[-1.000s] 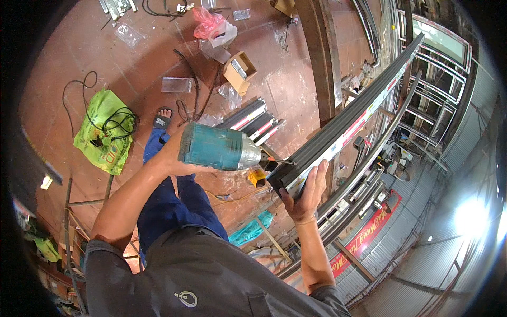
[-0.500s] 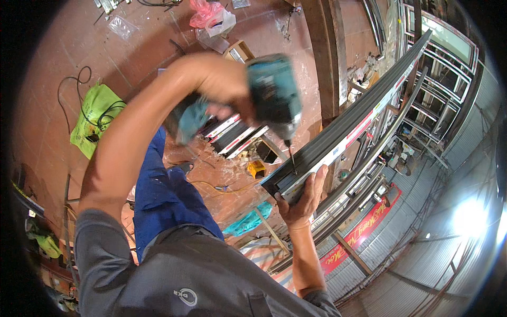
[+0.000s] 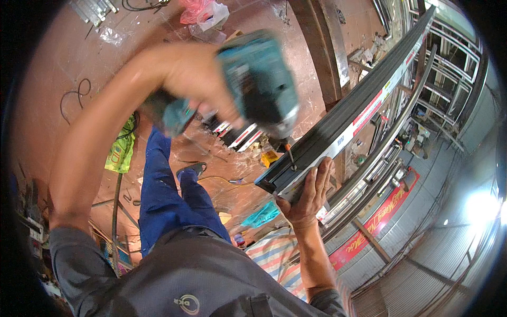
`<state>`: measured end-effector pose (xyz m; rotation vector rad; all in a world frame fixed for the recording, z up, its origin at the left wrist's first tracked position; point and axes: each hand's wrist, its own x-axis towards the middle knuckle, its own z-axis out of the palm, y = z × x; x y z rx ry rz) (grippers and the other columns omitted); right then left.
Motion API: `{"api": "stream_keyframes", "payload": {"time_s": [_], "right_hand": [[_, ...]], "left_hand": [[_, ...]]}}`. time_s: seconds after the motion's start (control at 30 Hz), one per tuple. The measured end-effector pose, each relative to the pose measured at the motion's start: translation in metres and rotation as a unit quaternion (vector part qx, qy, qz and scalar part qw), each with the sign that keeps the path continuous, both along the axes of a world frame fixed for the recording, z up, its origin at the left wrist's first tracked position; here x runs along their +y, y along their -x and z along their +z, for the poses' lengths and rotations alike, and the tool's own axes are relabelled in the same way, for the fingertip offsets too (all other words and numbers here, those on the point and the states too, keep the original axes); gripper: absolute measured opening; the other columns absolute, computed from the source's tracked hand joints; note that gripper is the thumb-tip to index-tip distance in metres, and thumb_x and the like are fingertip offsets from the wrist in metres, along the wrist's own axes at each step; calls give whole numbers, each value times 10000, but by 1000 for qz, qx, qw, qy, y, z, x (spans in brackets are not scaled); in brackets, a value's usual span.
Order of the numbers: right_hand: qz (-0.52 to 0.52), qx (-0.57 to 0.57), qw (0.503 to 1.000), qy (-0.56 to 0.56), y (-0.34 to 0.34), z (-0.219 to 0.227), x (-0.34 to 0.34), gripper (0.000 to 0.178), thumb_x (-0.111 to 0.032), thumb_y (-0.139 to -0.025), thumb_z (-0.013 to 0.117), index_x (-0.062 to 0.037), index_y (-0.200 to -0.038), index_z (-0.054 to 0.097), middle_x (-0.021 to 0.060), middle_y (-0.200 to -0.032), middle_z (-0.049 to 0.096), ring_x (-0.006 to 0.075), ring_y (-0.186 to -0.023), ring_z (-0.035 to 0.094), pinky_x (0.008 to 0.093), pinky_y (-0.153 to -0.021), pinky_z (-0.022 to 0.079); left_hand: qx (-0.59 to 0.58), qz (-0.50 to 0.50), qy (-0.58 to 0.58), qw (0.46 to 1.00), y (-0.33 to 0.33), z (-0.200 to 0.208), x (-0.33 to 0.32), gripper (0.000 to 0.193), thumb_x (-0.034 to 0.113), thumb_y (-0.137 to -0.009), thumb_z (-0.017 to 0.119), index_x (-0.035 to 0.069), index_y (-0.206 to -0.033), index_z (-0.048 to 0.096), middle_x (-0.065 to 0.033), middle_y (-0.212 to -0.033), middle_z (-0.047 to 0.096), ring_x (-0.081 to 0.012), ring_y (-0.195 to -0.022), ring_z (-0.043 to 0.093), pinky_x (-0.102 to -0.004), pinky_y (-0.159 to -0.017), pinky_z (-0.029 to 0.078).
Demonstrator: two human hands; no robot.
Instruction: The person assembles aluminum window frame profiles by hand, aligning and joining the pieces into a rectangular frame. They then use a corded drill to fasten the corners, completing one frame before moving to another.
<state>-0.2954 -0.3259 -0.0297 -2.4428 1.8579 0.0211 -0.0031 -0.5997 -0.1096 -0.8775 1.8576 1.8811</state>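
Observation:
My left hand point(image 3: 198, 76), blurred by motion, is wrapped round the handle of a teal and black cordless drill point(image 3: 259, 84). The drill points down, and its thin bit point(image 3: 291, 157) meets the top face of a long black metal profile point(image 3: 338, 119) near its close end. My right hand point(image 3: 306, 198) grips that end from the side, fingers laid along the white-taped face and thumb at the lower edge. The profile runs away to the far right, with red and white film along its side. Whether a screw sits under the bit is too small to tell.
A brown post point(image 3: 322, 58) stands beyond the profile. Curved metal bars point(image 3: 364, 169) run alongside it at right, and stacked frames point(image 3: 449, 74) stand at far right. Below lie cut profiles point(image 3: 240, 138), a yellow object point(image 3: 269, 158), a teal plastic sheet point(image 3: 261, 214) and a green bag point(image 3: 122, 148).
The drill and my left hand have shifted a little up and left in the picture as the view moved. The bit stays at the profile's end; my right hand keeps its hold.

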Motion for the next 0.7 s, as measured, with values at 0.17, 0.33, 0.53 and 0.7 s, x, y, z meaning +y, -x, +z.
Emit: {"api": "stream_keyframes", "payload": {"time_s": [0.17,0.33,0.53,0.7], "right_hand": [[14,-4,1000,1,0,1,-7,936,-594,-950,701,5,-1582,359,409,-1590,366,609,-1469,373,654,-1207,349],[11,-4,1000,4,-2,3,-6,925,-575,-954,703,2,-1588,355,411,-1592,362,613,-1468,371,660,-1201,351],[12,-9,1000,7,-3,2,-5,926,-554,-943,721,-5,-1591,353,412,-1590,366,620,-1465,370,666,-1195,355],[7,-5,1000,6,-6,3,-6,940,-556,-926,737,-2,-1585,359,413,-1581,379,619,-1461,378,665,-1196,355]], "left_hand": [[115,165,-126,971,-25,-21,41,668,260,-648,983,72,-1241,738,-108,-1134,783,-209,-1010,709,-367,-985,544],[357,267,10,895,-19,-33,60,430,304,-729,902,70,-1071,786,-78,-844,777,-162,-662,683,-330,-625,543],[159,170,-132,964,-25,-19,50,398,385,-732,903,74,-953,792,-39,-674,703,-139,-557,633,-312,-562,505],[111,165,-108,974,-25,-14,46,362,323,-723,934,77,-953,799,-17,-709,715,-120,-569,613,-304,-561,502]]}}
